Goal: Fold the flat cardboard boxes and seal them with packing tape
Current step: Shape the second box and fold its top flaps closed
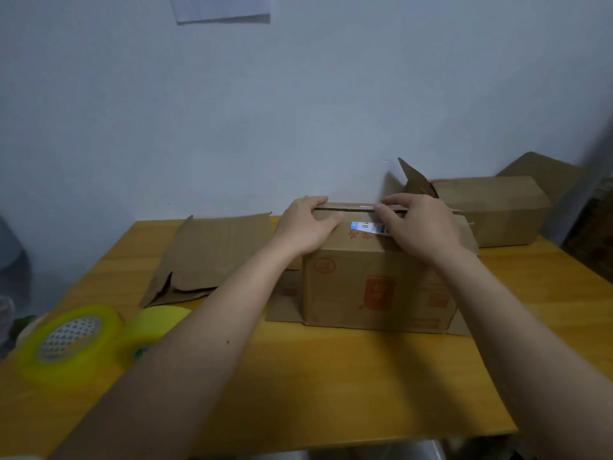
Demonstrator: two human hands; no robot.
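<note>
at lower left of the frame two tape rolls [71, 343] lie on the yellow table [315, 376], not in use. above them, left of centre, a flat cardboard sheet [215, 254] waits unfolded. at centre the box [378, 280] stands erected; the left hand [306, 227] presses its top flaps down, fingers fairly straight, and the right hand [421, 224] does the same with fingertips at the seam — a dark gap shows there, no tape visible yet. at right a second box [494, 210] sits against the wall, apparently folded. sealing looks like the next job.
</note>
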